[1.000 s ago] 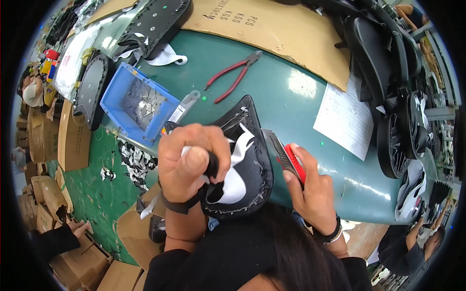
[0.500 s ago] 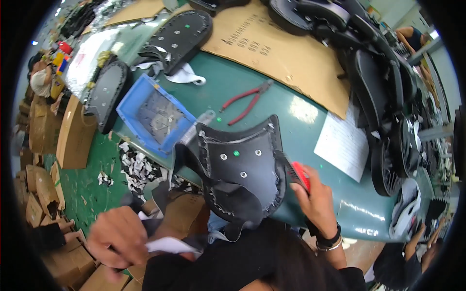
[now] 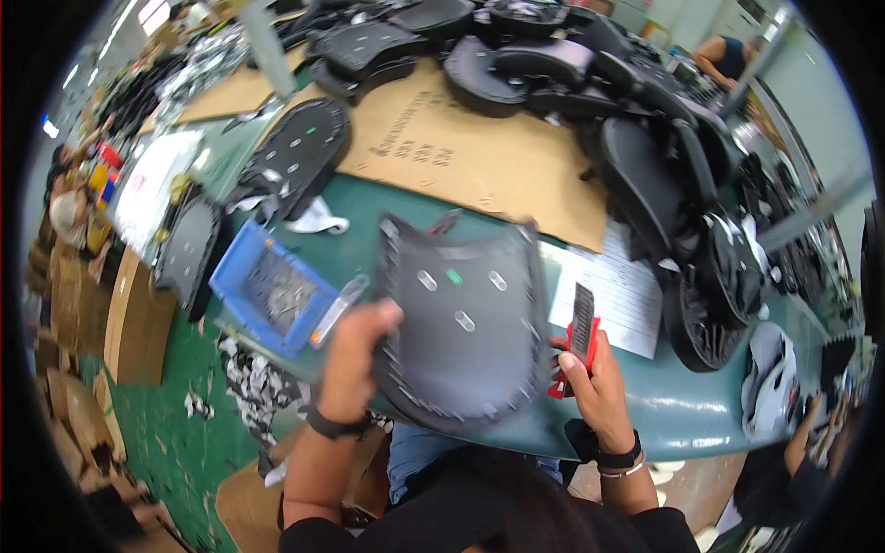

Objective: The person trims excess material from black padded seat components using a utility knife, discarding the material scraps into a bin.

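Observation:
Before me is a black curved seat panel [image 3: 466,359], blurred by motion, with staples along its rim, three metal-ringed holes and a green mark. My left hand [image 3: 355,359] grips its left edge, thumb on the face and fingers hidden behind. On the right, my right hand [image 3: 599,382] is closed round a red-handled cutter knife [image 3: 582,332], its grey ridged blade pointing up. The knife is just clear of the panel's right edge. Behind the panel's top edge, part of the red-handled pliers [image 3: 446,222] shows.
A blue bin [image 3: 241,300] of small metal pieces stands left on the green table [image 3: 424,207]. Cardboard [image 3: 516,184] lies beyond, with black padded panels [image 3: 636,175] piled on the far right. A paper sheet [image 3: 627,313] lies nearby. Scraps [image 3: 263,378] litter the floor.
My left hand has come from the lower left, where it held dark and white strips, to the panel's left edge. The loose fabric no longer hangs over the panel. The knife now points up.

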{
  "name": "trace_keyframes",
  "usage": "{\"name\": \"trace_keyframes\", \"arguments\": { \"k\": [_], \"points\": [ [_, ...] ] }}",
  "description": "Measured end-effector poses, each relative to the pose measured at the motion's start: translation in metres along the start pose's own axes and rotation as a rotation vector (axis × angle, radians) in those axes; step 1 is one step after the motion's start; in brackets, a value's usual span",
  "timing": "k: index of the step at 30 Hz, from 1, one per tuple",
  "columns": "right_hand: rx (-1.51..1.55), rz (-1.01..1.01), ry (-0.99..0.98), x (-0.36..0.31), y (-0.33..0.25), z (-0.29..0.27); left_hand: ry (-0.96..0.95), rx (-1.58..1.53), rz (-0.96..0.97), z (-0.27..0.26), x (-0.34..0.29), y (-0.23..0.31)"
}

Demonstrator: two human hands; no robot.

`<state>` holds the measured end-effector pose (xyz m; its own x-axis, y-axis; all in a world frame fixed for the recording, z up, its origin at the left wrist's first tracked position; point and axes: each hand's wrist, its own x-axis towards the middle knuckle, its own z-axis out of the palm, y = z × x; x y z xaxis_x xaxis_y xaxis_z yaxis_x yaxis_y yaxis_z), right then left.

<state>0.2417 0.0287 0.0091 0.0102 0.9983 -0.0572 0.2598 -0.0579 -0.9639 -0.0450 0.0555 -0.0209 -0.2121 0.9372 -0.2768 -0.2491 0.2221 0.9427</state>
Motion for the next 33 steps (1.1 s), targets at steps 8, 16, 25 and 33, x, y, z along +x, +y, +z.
{"name": "trace_keyframes", "arguments": {
  "k": [8,16,25,33],
  "points": [
    [0.113,0.138,0.541,-0.018,0.041,-0.076,-0.329,-0.439,0.06,0.13,0.096,0.042],
    [0.359,0.154,0.488,-0.033,0.045,-0.065,-0.423,-0.257,-0.305,0.343,0.14,-0.021],
    [0.534,0.126,0.575,-0.036,0.061,-0.08,-0.344,0.62,0.921,0.168,0.032,0.033],
    [0.196,0.29,0.036,-0.029,0.047,-0.056,-0.781,1.234,1.012,0.023,-0.085,-0.039]
  ]
}}
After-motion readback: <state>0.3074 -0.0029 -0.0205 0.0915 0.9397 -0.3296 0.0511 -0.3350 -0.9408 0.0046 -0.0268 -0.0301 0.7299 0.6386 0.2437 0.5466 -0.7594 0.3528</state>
